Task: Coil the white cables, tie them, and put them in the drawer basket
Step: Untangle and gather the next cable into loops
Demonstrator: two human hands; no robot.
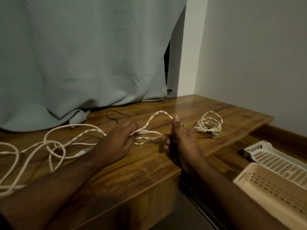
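White cable [54, 145], long and twisted, sprawls in loose loops across the left half of the wooden tabletop [216, 110], and we hold its near end between our two hands. Our left hand [116, 143] lies palm down on the wood with its fingertips pinching a strand where the cable doubles back. From that pinch a loop of the twisted cable arches up and over to our right hand [181, 138], which stands on its edge with the thumb [176, 122] pointing up; the loop meets the thumb near its tip. The lower fingers of this hand curl inward around further strands that run across from the left, so both hands are grasping the same cable.

Just beyond the right hand, a second white cable [209, 125] rests on the tabletop as a small finished coil, with a dark tie at its near edge. A thin black tie [114, 116] lies loose on the wood farther back, close to the pale green curtain [83, 55] whose hem bunches on the tabletop.

Down to the right, below the table edge, we see two perforated plastic baskets: a white basket [272, 158] behind and a beige basket [272, 191] in front, touching it.
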